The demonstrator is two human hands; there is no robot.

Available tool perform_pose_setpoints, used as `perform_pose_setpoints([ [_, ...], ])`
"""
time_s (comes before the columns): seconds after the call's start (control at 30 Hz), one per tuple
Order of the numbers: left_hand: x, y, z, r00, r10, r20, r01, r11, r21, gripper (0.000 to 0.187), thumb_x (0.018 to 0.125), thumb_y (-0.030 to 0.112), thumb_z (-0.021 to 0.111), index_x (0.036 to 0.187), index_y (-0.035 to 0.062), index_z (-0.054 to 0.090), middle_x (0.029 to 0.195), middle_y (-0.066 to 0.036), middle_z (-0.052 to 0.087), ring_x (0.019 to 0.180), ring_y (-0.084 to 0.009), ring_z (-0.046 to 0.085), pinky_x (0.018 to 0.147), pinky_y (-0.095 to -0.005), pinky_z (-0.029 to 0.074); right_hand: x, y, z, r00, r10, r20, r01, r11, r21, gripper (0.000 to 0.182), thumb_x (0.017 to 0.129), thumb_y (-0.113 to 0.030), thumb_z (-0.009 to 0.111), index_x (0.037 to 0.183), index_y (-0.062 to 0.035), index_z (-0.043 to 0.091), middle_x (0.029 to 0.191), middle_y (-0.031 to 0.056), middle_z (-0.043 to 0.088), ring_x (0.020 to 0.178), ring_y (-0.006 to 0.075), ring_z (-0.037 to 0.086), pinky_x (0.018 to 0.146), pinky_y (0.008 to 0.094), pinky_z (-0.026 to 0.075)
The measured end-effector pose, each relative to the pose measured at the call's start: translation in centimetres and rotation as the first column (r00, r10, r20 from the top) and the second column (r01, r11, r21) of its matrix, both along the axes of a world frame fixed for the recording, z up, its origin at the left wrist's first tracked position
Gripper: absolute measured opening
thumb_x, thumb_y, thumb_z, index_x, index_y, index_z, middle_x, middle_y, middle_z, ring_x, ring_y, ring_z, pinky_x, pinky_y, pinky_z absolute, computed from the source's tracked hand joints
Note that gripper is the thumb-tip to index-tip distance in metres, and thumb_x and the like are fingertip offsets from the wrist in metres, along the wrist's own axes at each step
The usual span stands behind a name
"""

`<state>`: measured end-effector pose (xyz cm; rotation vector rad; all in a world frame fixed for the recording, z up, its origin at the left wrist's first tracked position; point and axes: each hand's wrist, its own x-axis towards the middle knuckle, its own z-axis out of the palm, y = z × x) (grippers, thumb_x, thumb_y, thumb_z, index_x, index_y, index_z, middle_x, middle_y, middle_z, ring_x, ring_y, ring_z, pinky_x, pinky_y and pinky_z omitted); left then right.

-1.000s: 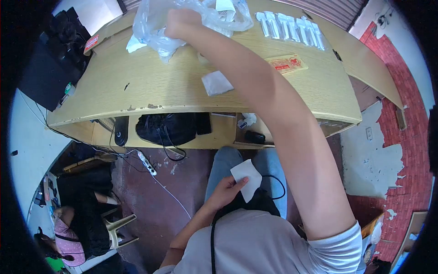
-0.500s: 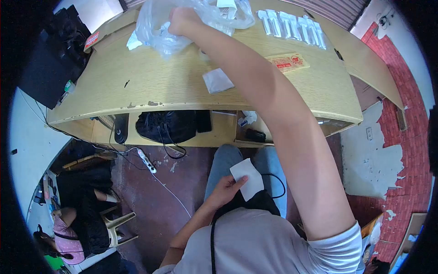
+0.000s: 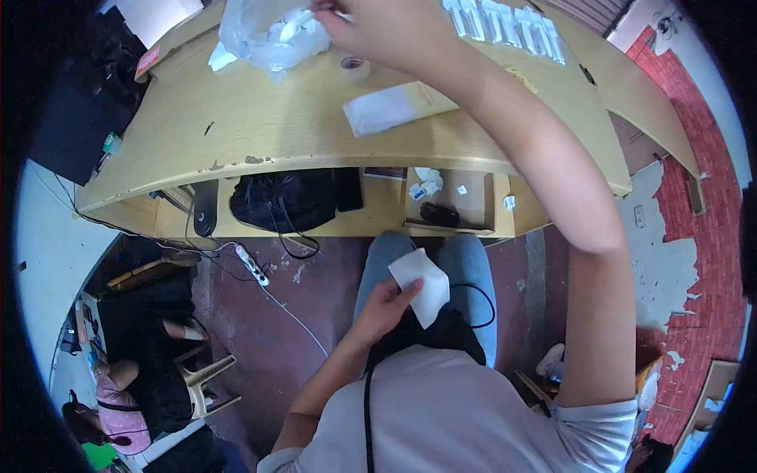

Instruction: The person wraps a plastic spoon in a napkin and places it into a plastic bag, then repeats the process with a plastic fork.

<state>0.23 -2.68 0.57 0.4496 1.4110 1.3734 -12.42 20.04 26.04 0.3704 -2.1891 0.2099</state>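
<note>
Low over my lap, my left hand (image 3: pixel 388 306) pinches a white paper piece (image 3: pixel 423 287) between thumb and fingers. My right hand (image 3: pixel 347 24) is raised over the far part of the desk, beside a clear plastic bag (image 3: pixel 276 39); its fingers are bent together at the top edge, and whatever they hold is too small to make out. Below that hand a tape roll (image 3: pixel 354 66) rests on the desk. A white and yellow packet (image 3: pixel 394 109) lies nearer the front edge, partly under my right forearm. Several wrapped white items (image 3: pixel 505 30) lie in a row at the back right.
Under the wooden desktop (image 3: pixel 260 126), an open drawer (image 3: pixel 473 205) holds a dark object and crumpled paper. A black bag (image 3: pixel 284 206) sits on the shelf. A power strip (image 3: pixel 252 265) with cables is on the floor. Another person (image 3: pixel 122 402) is at lower left.
My right hand has come out of the plastic bag and moved right. My right elbow has swung outward, uncovering the drawer. My left hand still holds the paper.
</note>
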Motion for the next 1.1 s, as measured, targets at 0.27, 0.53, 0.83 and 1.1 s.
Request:
perform_pose_setpoints([
  [0.27,-1.2,2.8,4.5,0.921,0.317,0.226,-0.347,0.932,0.108,0.032,0.091,0.023,0.054,0.115,0.0032,0.052,0.105,-0.007,0.06,0.092,-0.0174,0.06,0.079,-0.0345,0.049,20.6,-2.8,-7.9,0.992,-0.103,0.066,0.111,0.524,-0.844,0.016,0.073,0.007,0.068,0.077,-0.0023,0.055,0.085,0.0088,0.062,0.078,0.0124,0.061,0.067,0.0242,0.05],
  [0.53,-1.6,4.0,6.1,0.959,0.206,0.197,-0.241,0.954,0.177,0.031,0.091,0.026,0.053,0.111,0.0025,0.056,0.102,-0.004,0.061,0.089,-0.0116,0.058,0.072,-0.0267,0.047,30.0,-5.9,-17.1,0.995,0.064,-0.071,-0.032,-0.474,-0.88,0.029,0.086,0.002,0.052,0.115,0.0022,0.052,0.097,0.0112,0.06,0.084,0.0181,0.062,0.081,0.0309,0.053],
  [0.83,-3.6,7.1,8.4,0.956,-0.203,-0.211,0.238,0.959,0.157,0.026,0.088,0.023,0.059,0.103,0.0017,0.06,0.081,0.0,0.063,0.069,-0.0061,0.056,0.062,-0.0209,0.046,31.8,-5.8,-17.9,0.865,0.48,0.146,0.308,-0.276,-0.911,0.015,0.089,-0.004,0.048,0.103,-0.0014,0.052,0.084,0.0068,0.059,0.068,0.0097,0.053,0.061,0.0216,0.041],
  [1.1,-3.2,8.3,9.9,0.954,-0.292,-0.067,0.296,0.953,0.063,0.031,0.088,0.03,0.058,0.103,0.0034,0.062,0.086,-0.001,0.063,0.075,-0.0063,0.057,0.064,-0.0222,0.045,30.6,-8.0,-17.7,0.88,0.344,0.328,0.373,-0.072,-0.925,0.007,0.09,-0.006,0.052,0.094,0.0,0.054,0.071,-0.0005,0.053,0.062,0.005,0.048,0.054,0.0186,0.036],
])
